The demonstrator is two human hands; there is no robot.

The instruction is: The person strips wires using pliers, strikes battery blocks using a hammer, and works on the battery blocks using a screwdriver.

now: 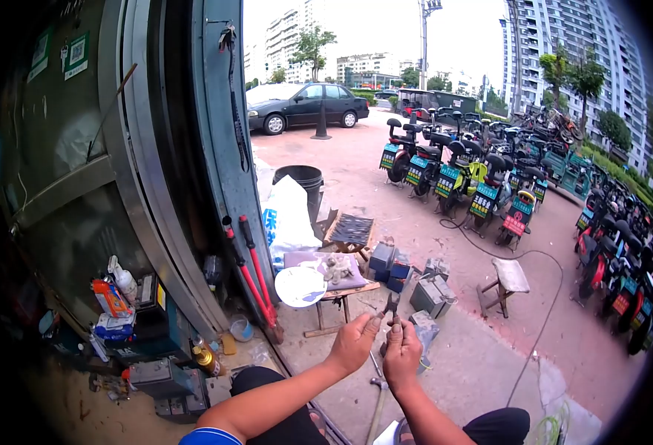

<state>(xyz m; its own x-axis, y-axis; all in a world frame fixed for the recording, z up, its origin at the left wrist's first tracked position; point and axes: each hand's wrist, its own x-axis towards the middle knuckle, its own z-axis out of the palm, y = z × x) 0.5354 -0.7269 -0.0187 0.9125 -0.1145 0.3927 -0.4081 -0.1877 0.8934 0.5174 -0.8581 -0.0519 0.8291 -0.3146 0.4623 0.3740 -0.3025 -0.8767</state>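
A small pair of pliers (392,304) points up and away from me, its jaws showing above my right hand (402,347), which is closed around the handles. Close beside it on the left, my left hand (355,344) is pinched shut near the plier jaws. A thin piece sticks out by its fingertips, too small to name. Below the hands, a hammer (378,404) stands or leans between my knees, its head uppermost. Just beyond the hands are grey batteries (432,295) on the ground and a low stool with a purple cushion (350,276) bearing crumpled gloves (338,268).
Red-handled bolt cutters (251,271) lean on the door frame to the left. A white round lid (300,286), a white sack (289,215) and a black bucket (302,180) stand ahead. A padded stool (510,276), a cable (545,330) and parked scooters (445,178) are to the right.
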